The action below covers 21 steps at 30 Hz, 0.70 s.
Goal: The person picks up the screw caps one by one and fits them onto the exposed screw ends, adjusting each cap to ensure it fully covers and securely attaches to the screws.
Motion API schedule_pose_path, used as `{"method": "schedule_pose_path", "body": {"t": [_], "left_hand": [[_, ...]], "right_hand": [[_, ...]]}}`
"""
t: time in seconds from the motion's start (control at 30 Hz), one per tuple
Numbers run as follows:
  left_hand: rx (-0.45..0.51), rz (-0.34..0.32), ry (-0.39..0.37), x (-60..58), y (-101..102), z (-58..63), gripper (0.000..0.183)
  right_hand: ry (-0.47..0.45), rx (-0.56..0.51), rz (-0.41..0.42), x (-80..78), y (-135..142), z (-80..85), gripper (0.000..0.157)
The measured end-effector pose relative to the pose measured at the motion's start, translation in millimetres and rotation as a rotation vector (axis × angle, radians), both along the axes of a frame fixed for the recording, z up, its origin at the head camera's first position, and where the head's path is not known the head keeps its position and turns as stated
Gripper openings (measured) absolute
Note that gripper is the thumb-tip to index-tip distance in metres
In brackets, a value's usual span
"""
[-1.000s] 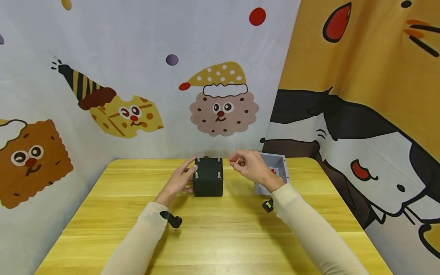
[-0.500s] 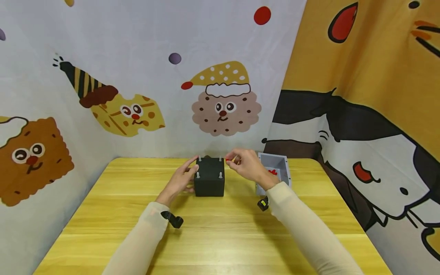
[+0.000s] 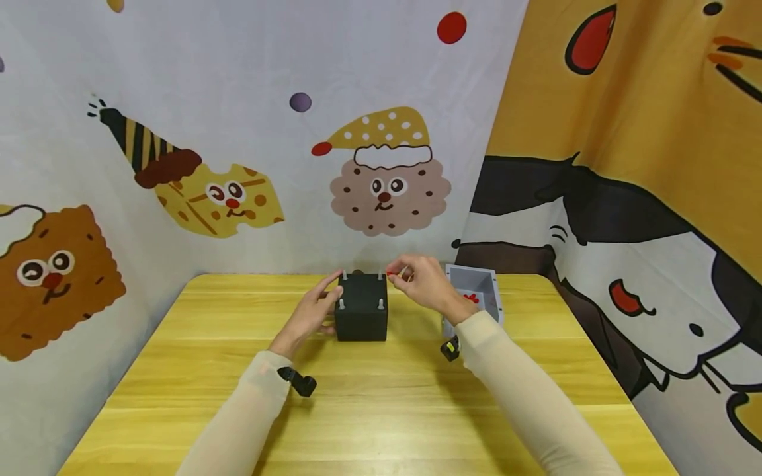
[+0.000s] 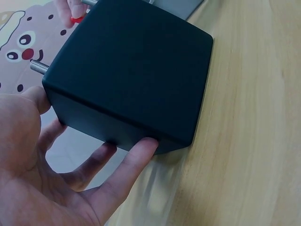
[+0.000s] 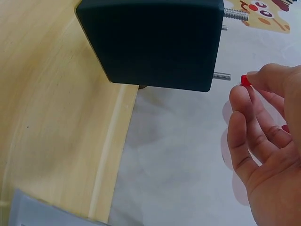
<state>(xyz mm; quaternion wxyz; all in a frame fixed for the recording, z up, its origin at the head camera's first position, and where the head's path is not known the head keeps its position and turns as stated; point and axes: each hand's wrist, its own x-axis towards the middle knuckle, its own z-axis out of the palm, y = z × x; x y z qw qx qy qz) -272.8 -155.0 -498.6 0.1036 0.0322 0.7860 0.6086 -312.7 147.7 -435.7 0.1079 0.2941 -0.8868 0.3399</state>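
Observation:
A black box (image 3: pixel 361 317) stands on the table with several threaded metal studs (image 5: pixel 236 14) sticking up from its top. My left hand (image 3: pixel 308 311) lies along the box's left side. In the left wrist view, its spread fingers (image 4: pixel 129 165) touch the side face and the thumb is by the top edge. My right hand (image 3: pixel 425 284) pinches a small red piece (image 5: pixel 244 80) between thumb and index finger, just off the far right stud (image 5: pixel 222 76). The piece is apart from the stud in the right wrist view. Its exact kind is too small to tell.
A grey bin (image 3: pixel 489 285) stands right of the box, partly behind the right forearm, with several small red pieces (image 3: pixel 471 298) inside. The wooden table (image 3: pixel 369 410) ends at a printed cloth backdrop (image 3: pixel 262 251) just behind the box.
My right hand has moved left with the red piece, from between bin and box to beside the far right stud. My left hand and the box have stayed in place.

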Motion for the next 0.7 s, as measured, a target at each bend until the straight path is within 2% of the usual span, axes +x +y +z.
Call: {"method": "schedule_pose_path", "body": {"t": [0.43, 0.7], "left_hand": [[0.007, 0.017, 0.008, -2.1, 4.4, -1.2, 0.06], [0.001, 0.02, 0.003, 1.0, 4.1, -0.2, 0.06]], "right_hand": [[-0.007, -0.014, 0.009, -6.0, -4.9, -1.0, 0.012], [-0.01, -0.014, 0.007, -8.1, -6.8, -3.5, 0.012]]}}
